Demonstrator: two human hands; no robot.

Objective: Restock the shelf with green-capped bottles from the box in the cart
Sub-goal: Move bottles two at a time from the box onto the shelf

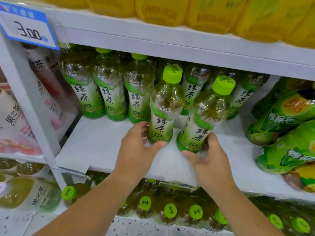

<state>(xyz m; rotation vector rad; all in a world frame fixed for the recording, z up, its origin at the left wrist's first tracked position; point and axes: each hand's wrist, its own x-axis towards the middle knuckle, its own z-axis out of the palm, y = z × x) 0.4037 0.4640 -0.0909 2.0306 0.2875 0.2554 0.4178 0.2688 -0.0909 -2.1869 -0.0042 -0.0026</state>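
Note:
Two green-capped tea bottles are in my hands over the white shelf. My left hand grips the base of one bottle, which stands nearly upright. My right hand holds the second bottle by its lower part, tilted to the right. Behind them a row of matching green-capped bottles stands at the back of the same shelf. The box and the cart are out of view.
Yellow bottles fill the shelf above. Larger green-labelled bottles lie at the right of the middle shelf. Pink-labelled bottles and a blue price tag sit left. More green-capped bottles pack the shelf below.

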